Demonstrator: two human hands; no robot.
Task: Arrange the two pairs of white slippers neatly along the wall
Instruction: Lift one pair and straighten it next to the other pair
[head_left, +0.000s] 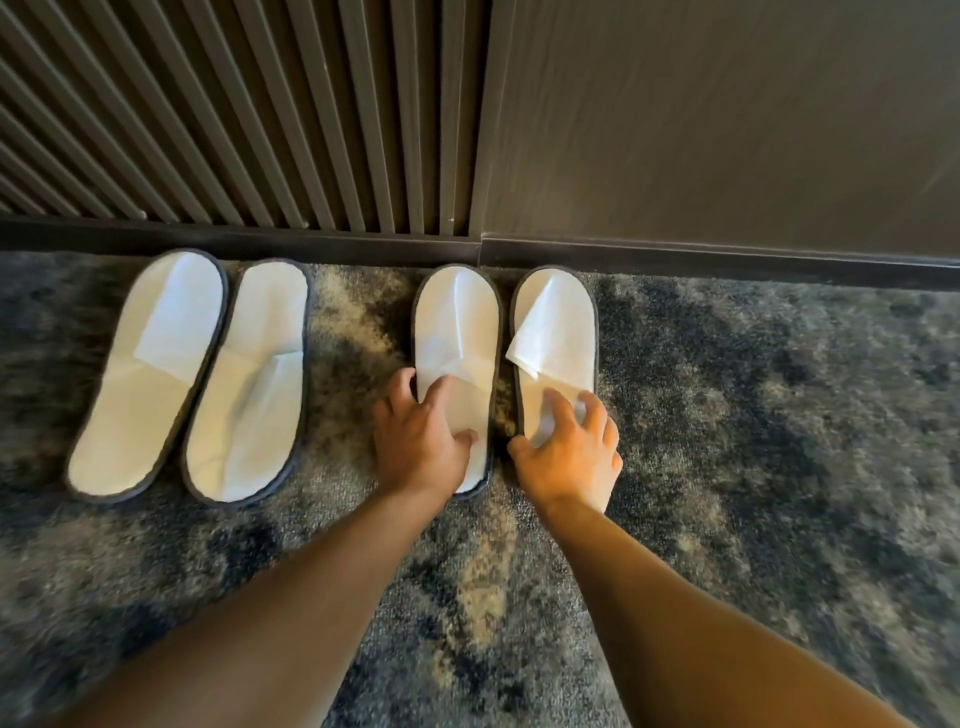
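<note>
Fingers (441, 387) of our left hand (421, 441) press flat on the third slipper (457, 332), right hand (571, 452) fingers spread on the fourth slipper (556, 332); neither is clenched, likely nudging toes square to the baseboard (675, 260). Left pair (192, 374) sits on the carpet (779, 415) near the wall, slightly angled.
</note>
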